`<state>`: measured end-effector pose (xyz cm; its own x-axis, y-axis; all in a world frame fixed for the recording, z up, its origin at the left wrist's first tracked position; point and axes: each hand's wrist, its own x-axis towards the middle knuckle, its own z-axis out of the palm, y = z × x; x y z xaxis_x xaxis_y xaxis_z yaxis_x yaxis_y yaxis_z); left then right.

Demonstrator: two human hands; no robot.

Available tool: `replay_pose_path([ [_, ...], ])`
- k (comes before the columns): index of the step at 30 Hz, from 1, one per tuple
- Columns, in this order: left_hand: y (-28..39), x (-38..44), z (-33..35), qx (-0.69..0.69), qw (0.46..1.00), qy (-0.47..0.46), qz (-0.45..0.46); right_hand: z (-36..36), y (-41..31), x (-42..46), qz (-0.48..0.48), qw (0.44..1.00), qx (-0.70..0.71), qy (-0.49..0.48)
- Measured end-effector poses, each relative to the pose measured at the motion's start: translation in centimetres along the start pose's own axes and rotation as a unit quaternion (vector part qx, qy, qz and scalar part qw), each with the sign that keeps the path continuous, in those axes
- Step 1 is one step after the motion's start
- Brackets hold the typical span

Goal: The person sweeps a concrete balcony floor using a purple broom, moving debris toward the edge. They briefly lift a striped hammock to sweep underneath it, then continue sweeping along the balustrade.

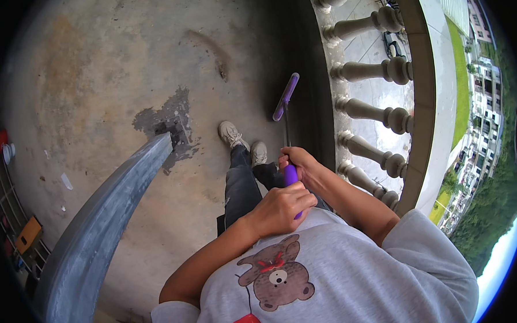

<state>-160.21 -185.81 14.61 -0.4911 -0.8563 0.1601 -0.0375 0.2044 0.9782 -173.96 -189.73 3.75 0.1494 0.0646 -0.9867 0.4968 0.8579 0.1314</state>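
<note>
Both my hands hold a long-handled sweeper or squeegee with a narrow purple head (286,97). My left hand (281,209) wraps the end of its purple grip (290,175), close to my stomach. Further down, my right hand (299,160) closes around the handle where the purple grip meets a thin dark shaft (288,132). The head is at the shadowed floor beside the balustrade's base; whether it touches the floor I cannot tell. A curved streak of dirt (220,61) lies on the concrete floor (119,50), left of the head.
A grey pillar (113,215) rises on my left from a dark floor patch (169,109). Stone balusters (360,71) and a rail (422,93) border the right, with ground far below. Scrap paper (67,181), a metal rack (9,183) and an orange board (28,235) are at far left.
</note>
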Motion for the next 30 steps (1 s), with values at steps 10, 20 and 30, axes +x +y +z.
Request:
replay_pose_path([
  [10, -3.1, 0.7, -7.0, 0.126, 0.989, 0.041, -0.062, 11.9, -1.1, 8.0, 0.028, 0.99, -0.031, -0.131],
  [20, 1.5, 0.9, -4.1, 0.12, 0.993, 0.002, 0.013, 10.3, -1.1, -2.0, -0.048, 0.985, -0.098, -0.13],
  [30, -0.1, 0.3, -0.7, -0.068, 0.994, -0.069, 0.045, -1.2, -0.3, -1.0, -0.031, 0.997, -0.053, 0.041],
])
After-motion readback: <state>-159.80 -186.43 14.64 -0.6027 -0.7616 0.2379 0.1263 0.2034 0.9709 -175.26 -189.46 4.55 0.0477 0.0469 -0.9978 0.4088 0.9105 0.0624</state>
